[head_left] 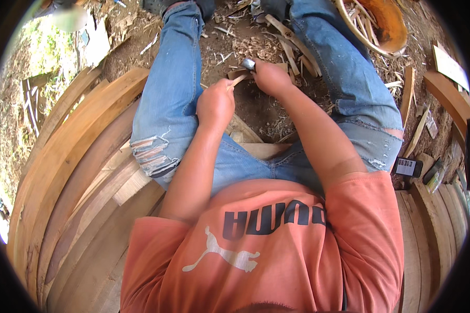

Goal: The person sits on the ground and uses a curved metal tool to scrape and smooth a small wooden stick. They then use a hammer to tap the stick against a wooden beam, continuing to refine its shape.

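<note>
Pinching a thin stick [239, 81] in the curled fingers of the left hand [215, 106], above the dirt [256, 107] and between the legs of blue jeans [178, 73]. Gripping a silvery tool [248, 64], too small to identify, in the bent fingers of the right hand [272, 79], just beside the stick. Sitting near shavings [257, 49], a bucket [390, 28] of strips [364, 25] and curved planks [70, 141].

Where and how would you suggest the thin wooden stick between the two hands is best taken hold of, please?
I would grip the thin wooden stick by its lower end, from the left, where the left hand is closed around it. It is narrow and slants up toward the right hand and the shiny grey object there, so this should leave the upper part free.
</note>
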